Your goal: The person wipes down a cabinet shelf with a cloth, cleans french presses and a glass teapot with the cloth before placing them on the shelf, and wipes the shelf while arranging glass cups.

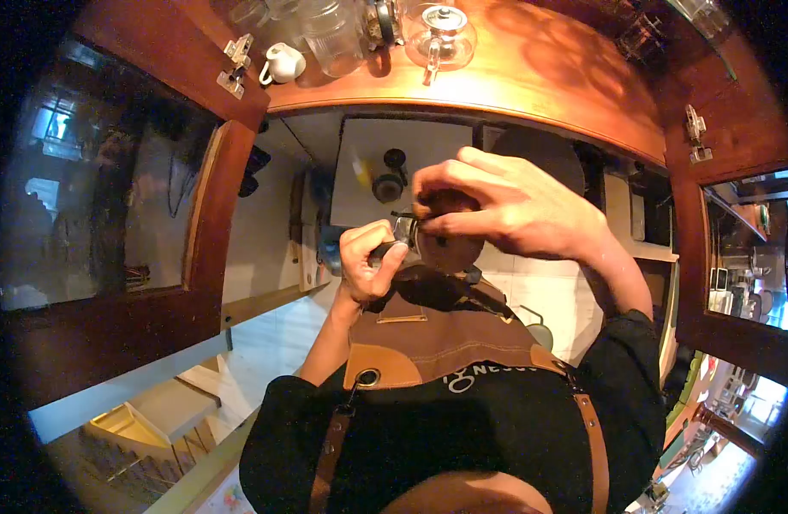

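My left hand [373, 261] is closed in a fist round the black handle of a vessel [406, 230], with the thumb pressed along the handle. A shiny, glass-like edge and a dark band show between my two hands. My right hand [505, 206] curls over the top of this vessel from the right, thumb and fingers bent round a dark, round part. Most of the vessel is hidden behind my right hand, so its exact kind is unclear. Both hands are in front of my brown apron [445, 338].
Above is a wooden cabinet shelf [531, 77] with a glass teapot [445, 47], a small white jug [283, 64], clear glass containers [332, 38] and a black-handled press pot [382, 24]. Open glass-paned doors flank me on the left [210, 206] and right [689, 248]. Below, a grinder-like object [389, 182] stands on a pale surface.
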Tool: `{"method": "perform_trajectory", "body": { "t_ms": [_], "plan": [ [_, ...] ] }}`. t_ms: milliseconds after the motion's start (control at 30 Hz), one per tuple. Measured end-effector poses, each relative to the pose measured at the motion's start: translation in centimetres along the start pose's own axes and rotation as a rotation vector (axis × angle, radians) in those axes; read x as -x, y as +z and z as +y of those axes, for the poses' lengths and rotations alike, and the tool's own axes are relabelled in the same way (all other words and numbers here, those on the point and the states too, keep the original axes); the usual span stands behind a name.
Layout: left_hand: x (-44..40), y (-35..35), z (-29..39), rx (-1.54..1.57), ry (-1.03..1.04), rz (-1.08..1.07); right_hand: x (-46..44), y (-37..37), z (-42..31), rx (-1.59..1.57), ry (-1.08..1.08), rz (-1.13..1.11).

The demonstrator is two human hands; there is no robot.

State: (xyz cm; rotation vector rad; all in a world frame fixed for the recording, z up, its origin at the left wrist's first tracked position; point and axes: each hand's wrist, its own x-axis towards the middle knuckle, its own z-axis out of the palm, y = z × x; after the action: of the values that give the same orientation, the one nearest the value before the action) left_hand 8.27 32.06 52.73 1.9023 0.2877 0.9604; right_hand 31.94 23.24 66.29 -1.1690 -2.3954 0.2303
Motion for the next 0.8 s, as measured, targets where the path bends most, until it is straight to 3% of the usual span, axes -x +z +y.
{"method": "perform_trajectory", "body": {
  "t_ms": [133, 200, 300, 600, 733, 800],
  "plan": [
    [0.7, 0.0, -0.5, 0.045, -0.055, 0.086, 3.1, -1.4, 1.8, -0.010, 0.221, -0.060],
    [0.9, 0.0, -0.8, 0.061, -0.059, 0.124, 3.0, -1.3, 1.0, -0.152, 0.466, 0.153],
    [0.5, 0.5, -0.5, 0.080, -0.080, 0.175, 1.6, 0.8, 0.1, 0.038, 0.423, 0.439],
    [0.1, 2.1, -0.9, 0.012, -0.194, 0.352, 1.8, 3.8, -3.1, 0.163, 0.392, 0.446],
    [0.0, 2.5, -0.6, -0.027, -0.210, 0.388, 2.1, 4.1, -3.5, 0.135, 0.341, 0.493],
    [-0.2, 2.5, -0.7, -0.057, -0.202, 0.411, 2.3, 4.0, -4.1, -0.054, 0.290, 0.389]
  ]
}}
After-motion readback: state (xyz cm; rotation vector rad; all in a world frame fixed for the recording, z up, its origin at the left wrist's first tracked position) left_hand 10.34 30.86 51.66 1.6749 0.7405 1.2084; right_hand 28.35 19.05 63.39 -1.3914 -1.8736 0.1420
